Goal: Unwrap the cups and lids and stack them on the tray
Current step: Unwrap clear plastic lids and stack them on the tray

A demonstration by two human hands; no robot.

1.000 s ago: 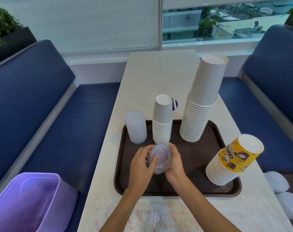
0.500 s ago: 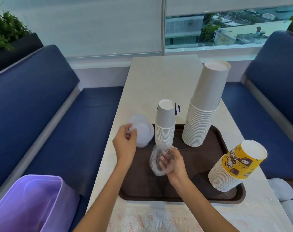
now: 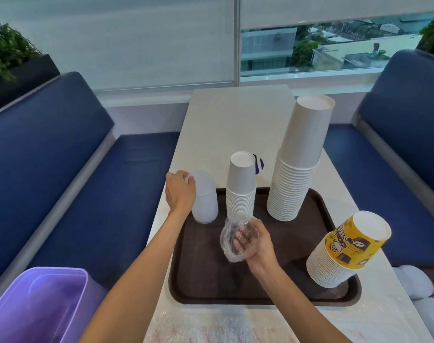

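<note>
One batch of lids (image 3: pixel 206 201), newly unwrapped, now stacked at tray (image 3: pixel 206 280) corner, left hand (image 3: pixel 180 191) gripping its top; right hand (image 3: pixel 254 241) holds emptied wrapper (image 3: pixel 232 237).

Soft, even daylight from the window (image 3: pixel 322 50) ahead, faint shadows, wide-angle bending at the edges, slight overall softness.

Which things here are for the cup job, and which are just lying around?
For the job: left hand, lid stack, right hand, clear wrapper, tray, small white cups, tall white cups, yellow cups, maybe the purple bin.
Just there: blue bench, plant.
</note>
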